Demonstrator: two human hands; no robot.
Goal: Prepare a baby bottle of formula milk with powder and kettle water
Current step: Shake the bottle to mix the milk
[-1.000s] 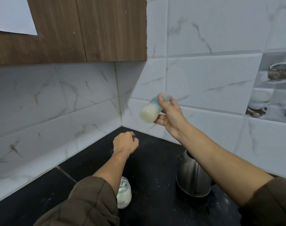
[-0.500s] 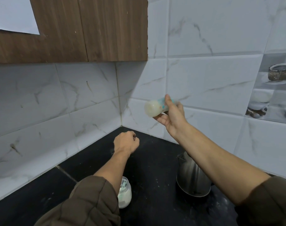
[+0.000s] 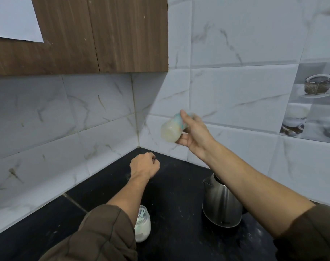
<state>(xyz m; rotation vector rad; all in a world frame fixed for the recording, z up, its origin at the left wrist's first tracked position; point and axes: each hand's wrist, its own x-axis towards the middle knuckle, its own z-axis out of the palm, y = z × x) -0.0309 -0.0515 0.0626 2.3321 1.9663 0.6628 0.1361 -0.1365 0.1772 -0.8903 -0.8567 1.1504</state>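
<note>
Head view: right hand [image 3: 195, 135] wrapped round the blurry bottle [image 3: 172, 129], tipped sideways up at 12 o'clock, looks like the mixing shake. Left hand [image 3: 144, 165] fisted, empty, over the desk [image 3: 179, 194]. Kettle [image 3: 219, 206] at 4, jar [image 3: 142, 226] at 6. Next I'd guess: check for lumps, stand it upright.

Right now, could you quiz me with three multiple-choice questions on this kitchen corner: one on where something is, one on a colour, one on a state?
1. Where is the kettle?
A. on the counter, under the right forearm
B. on a shelf
C. in the left hand

2. What colour is the countertop?
A. white
B. black
C. wooden brown

3. How is the baby bottle?
A. standing upright
B. lying on the counter
C. held tilted in the air

Answers: 1 A, it stands on the counter. 2 B, a dark slab. 3 C, the right hand grips it aloft; the left hand is a fist.
</note>
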